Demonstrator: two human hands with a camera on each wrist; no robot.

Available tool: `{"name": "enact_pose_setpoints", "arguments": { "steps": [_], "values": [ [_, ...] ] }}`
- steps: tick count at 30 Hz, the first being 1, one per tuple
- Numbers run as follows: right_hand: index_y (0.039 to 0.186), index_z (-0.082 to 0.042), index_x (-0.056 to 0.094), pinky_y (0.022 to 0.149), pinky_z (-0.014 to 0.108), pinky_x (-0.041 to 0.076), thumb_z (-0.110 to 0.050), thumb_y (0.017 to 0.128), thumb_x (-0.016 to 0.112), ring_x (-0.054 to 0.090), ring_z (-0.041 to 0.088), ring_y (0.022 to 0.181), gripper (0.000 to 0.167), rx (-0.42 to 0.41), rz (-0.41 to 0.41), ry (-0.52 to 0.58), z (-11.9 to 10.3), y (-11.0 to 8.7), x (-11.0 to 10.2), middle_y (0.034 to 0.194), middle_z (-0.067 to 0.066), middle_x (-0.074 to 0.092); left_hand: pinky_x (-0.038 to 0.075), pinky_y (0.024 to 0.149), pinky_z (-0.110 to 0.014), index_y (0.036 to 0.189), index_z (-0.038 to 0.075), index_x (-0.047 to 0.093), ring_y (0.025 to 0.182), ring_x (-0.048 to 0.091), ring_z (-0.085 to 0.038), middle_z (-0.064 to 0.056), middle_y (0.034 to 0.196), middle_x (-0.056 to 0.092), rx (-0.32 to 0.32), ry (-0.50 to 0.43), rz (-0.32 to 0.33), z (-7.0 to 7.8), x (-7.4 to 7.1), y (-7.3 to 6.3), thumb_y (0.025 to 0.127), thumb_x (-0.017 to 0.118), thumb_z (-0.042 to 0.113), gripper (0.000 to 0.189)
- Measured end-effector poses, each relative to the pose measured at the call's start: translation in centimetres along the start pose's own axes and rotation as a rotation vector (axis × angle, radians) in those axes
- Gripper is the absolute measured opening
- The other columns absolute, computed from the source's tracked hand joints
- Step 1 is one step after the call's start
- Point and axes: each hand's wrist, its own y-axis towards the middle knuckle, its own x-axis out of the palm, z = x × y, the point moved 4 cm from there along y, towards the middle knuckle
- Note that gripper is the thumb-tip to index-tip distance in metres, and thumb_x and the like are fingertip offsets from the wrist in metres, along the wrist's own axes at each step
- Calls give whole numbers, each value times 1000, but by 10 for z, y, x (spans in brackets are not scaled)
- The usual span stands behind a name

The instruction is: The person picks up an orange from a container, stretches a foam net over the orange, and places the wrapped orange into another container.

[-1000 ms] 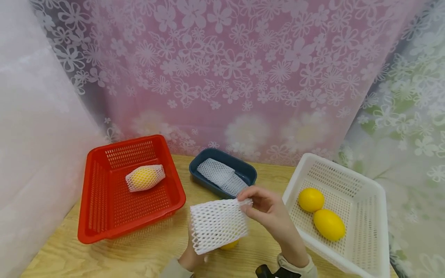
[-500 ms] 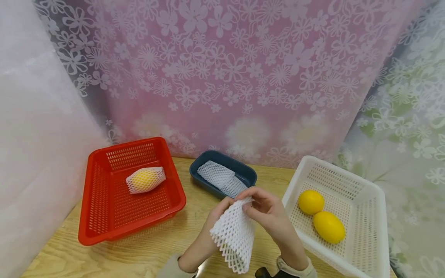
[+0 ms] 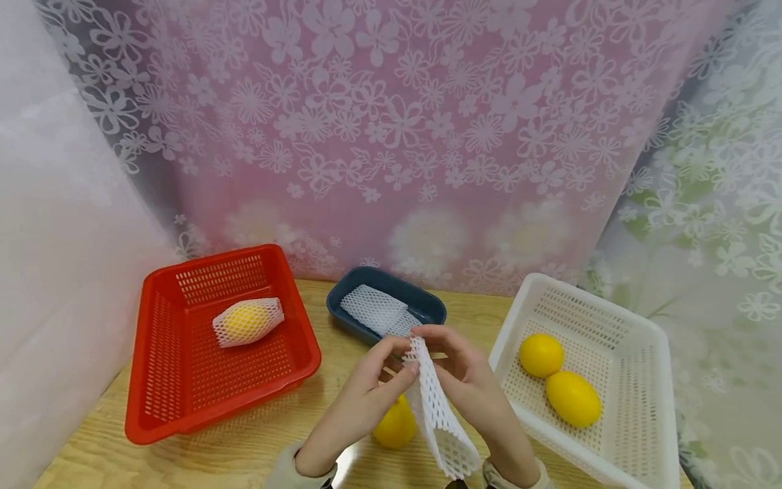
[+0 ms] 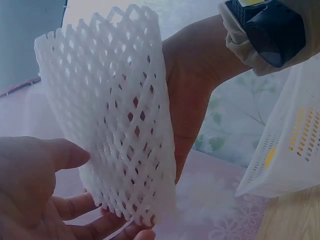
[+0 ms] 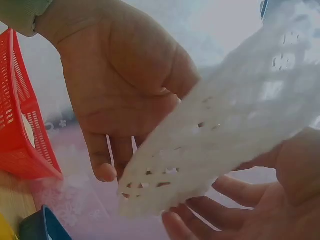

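Both hands hold a white foam net sleeve (image 3: 442,414) above the front of the table, its wide mouth hanging toward me. My left hand (image 3: 363,397) pinches its upper end between thumb and fingers. At the same end, my right hand (image 3: 479,387) grips the other side. In the left wrist view the net (image 4: 115,110) covers part of the right hand (image 4: 192,95). Below the hands a lemon (image 3: 396,424) lies on the table, partly hidden by the left hand and the net. More net sleeves (image 3: 373,309) lie in a dark blue tray (image 3: 421,299).
At the left stands a red basket (image 3: 222,421) with one net-wrapped lemon (image 3: 246,321) in it. A white basket (image 3: 638,401) on the right holds two bare lemons (image 3: 573,399). Behind the wooden table (image 3: 244,448) hangs a pink flowered curtain (image 3: 391,136).
The left hand has come out from behind the net sleeve to its upper end beside the right hand. The sleeve has turned to hang mouth-down, and the lemon on the table shows again.
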Motion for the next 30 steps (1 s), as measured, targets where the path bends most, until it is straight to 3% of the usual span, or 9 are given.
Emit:
{"name": "enact_pose_setpoints", "arguments": {
  "steps": [5,8,15,19,24,30],
  "values": [
    [136,2,48,85,34,55,2,100,53,58,20,107,36,112,-37,32,5,-3,1,122,24,57,47,83,-32,114,12,60,97,55,-23,-2,108,59,-11,-5,21,-2,-6,0,98,63,22,20],
    [135,1,49,83,33,55,0,100,53,59,19,104,35,134,-34,36,7,-3,2,118,21,59,47,80,-30,103,10,60,93,56,-22,-3,100,59,13,-27,50,-2,-8,0,95,66,19,13],
    [131,4,51,83,30,53,1,99,55,59,18,96,32,147,-10,28,10,-3,2,111,19,60,50,74,-25,93,0,55,86,59,-18,-9,91,58,82,-252,43,-6,-7,2,92,68,4,14],
    [130,4,52,83,29,53,0,98,56,62,18,93,32,185,3,31,12,-3,1,109,21,61,52,69,-23,94,-5,52,81,59,-17,-11,90,57,108,-316,12,-7,-6,3,91,66,-1,14],
    [131,6,49,79,31,55,1,99,55,64,19,89,33,198,-16,107,18,-1,1,108,24,59,51,71,-22,96,-8,52,81,58,-16,-8,89,58,73,-355,1,-11,-6,6,92,65,-1,15],
    [130,8,49,77,31,56,2,98,54,64,19,91,33,208,-23,193,28,2,1,114,19,59,52,73,-23,98,-3,52,80,59,-14,-5,91,58,-30,-478,-36,-23,-5,5,95,61,3,11]
  ]
}}
